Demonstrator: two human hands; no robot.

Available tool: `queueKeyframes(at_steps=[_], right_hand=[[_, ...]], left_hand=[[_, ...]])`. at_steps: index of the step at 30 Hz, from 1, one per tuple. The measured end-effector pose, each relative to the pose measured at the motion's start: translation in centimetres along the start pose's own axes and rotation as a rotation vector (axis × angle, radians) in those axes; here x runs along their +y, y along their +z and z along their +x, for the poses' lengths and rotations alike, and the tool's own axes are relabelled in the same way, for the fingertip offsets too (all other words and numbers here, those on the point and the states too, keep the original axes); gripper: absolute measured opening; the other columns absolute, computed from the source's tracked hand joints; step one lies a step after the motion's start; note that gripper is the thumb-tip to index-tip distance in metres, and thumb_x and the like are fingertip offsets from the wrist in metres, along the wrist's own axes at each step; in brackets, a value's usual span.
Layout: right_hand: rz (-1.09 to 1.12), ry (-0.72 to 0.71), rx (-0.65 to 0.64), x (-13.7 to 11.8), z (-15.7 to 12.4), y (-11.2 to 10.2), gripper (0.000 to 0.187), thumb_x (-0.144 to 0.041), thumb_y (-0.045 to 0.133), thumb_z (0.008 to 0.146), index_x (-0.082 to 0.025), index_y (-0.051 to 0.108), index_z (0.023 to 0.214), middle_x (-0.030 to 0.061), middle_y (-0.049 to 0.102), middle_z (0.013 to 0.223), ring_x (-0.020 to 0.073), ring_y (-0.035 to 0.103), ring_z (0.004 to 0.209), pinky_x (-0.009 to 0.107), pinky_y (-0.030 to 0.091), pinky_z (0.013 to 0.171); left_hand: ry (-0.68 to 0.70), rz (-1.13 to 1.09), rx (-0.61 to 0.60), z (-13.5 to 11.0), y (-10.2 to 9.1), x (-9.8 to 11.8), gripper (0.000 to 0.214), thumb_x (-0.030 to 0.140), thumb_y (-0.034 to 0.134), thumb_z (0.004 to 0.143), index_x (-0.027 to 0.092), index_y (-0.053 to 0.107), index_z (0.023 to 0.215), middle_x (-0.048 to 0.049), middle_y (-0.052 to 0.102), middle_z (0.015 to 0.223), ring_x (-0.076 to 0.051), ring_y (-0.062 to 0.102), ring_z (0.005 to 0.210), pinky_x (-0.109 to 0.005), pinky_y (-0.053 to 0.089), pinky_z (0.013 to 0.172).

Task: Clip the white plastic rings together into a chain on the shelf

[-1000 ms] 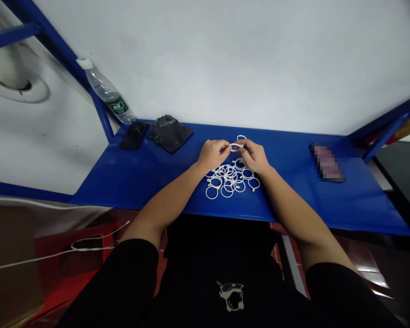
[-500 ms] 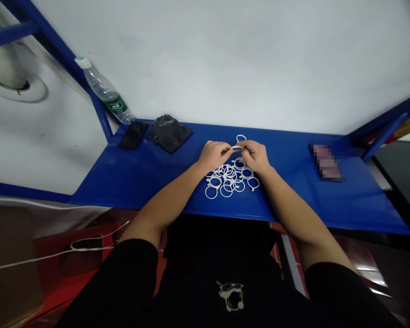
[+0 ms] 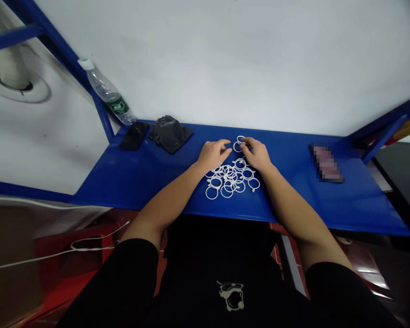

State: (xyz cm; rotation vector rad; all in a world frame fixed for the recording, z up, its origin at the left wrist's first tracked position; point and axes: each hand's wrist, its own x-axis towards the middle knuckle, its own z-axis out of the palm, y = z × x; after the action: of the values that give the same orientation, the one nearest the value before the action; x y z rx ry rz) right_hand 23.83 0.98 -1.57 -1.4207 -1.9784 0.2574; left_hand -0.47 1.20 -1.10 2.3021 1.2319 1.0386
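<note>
My right hand (image 3: 256,154) has its thumb and forefinger at the edge of a white ring (image 3: 235,148), which looks like a curtain ring. Just behind it, another white ring (image 3: 239,137) lies on the blue table, partly hidden by the fingers. To the left, my left hand (image 3: 212,154) is empty, its fingers curved and apart. Between my forearms a loose pile of white rings (image 3: 227,177) lies on the tabletop, many with a small knob on the rim. Several overlap one another.
The blue table (image 3: 123,182) meets a pale wall at the back. On its left are a clear bottle (image 3: 112,98) with a green label, a black phone (image 3: 134,135) and a dark drawstring pouch (image 3: 170,134). A blurred-out flat object (image 3: 327,163) lies at the right.
My left hand has let go of the ring that both hands held. My right hand has brought that ring down beside the one at the back. The pile looks the same.
</note>
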Motion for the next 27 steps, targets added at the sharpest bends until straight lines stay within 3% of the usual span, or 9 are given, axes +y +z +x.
queueKeyframes(at_steps=[5, 8, 12, 15, 21, 27], right_hand=[[-0.066, -0.039, 0.109, 1.2, 0.3, 0.2, 0.029, -0.04, 0.065, 0.102, -0.022, 0.081, 0.118, 0.0159, 0.082, 0.118, 0.0348, 0.072, 0.105, 0.055, 0.059, 0.1], [-0.089, -0.069, 0.154, 1.2, 0.3, 0.2, 0.023, -0.04, 0.065, 0.103, -0.023, 0.081, 0.106, 0.0154, 0.081, 0.108, 0.0333, 0.07, 0.097, 0.051, 0.058, 0.093], [-0.088, -0.091, 0.024, 1.0, 0.2, 0.4, 0.038, -0.049, 0.058, 0.11, -0.025, 0.075, 0.086, 0.0098, 0.077, 0.082, 0.0284, 0.066, 0.08, 0.043, 0.054, 0.084], [-0.062, -0.119, -0.018, 0.9, 0.2, 0.6, 0.041, -0.052, 0.053, 0.112, -0.025, 0.078, 0.094, 0.01, 0.081, 0.089, 0.0282, 0.068, 0.084, 0.042, 0.053, 0.085], [-0.006, -0.115, -0.052, 0.3, 0.3, -0.4, 0.028, -0.043, 0.061, 0.106, -0.024, 0.081, 0.101, 0.0098, 0.084, 0.096, 0.0288, 0.071, 0.088, 0.044, 0.054, 0.087], [0.09, -0.265, -0.258, -0.5, 0.3, -1.4, 0.011, -0.033, 0.072, 0.09, -0.025, 0.076, 0.084, 0.0039, 0.08, 0.088, 0.024, 0.069, 0.084, 0.043, 0.053, 0.09]], left_hand=[[0.005, -0.007, -0.007, 0.0, 0.2, 0.1, 0.027, 0.029, 0.078, 0.104, 0.02, 0.079, 0.13, -0.0056, 0.085, 0.094, -0.021, 0.079, 0.083, -0.038, 0.063, 0.087], [0.022, -0.024, 0.001, 0.0, 0.3, 0.1, 0.021, 0.03, 0.077, 0.105, 0.021, 0.082, 0.123, -0.0064, 0.085, 0.096, -0.021, 0.079, 0.083, -0.037, 0.063, 0.086], [0.046, -0.024, -0.006, 0.0, 0.1, 0.2, 0.015, 0.03, 0.074, 0.106, 0.021, 0.084, 0.113, -0.0075, 0.087, 0.104, -0.019, 0.078, 0.084, -0.036, 0.062, 0.085], [0.055, -0.007, -0.043, 0.0, 0.0, 0.3, 0.013, 0.027, 0.073, 0.106, 0.021, 0.084, 0.112, -0.0068, 0.087, 0.105, -0.018, 0.077, 0.083, -0.035, 0.06, 0.084], [0.101, 0.042, -0.17, -0.1, 0.1, 0.3, 0.013, 0.027, 0.079, 0.103, 0.022, 0.084, 0.113, -0.0049, 0.084, 0.101, -0.022, 0.077, 0.096, -0.04, 0.057, 0.097], [0.093, 0.066, -0.204, -0.1, 0.1, 0.4, 0.013, 0.027, 0.077, 0.103, 0.023, 0.084, 0.114, -0.0059, 0.084, 0.105, -0.024, 0.077, 0.099, -0.041, 0.056, 0.096]])
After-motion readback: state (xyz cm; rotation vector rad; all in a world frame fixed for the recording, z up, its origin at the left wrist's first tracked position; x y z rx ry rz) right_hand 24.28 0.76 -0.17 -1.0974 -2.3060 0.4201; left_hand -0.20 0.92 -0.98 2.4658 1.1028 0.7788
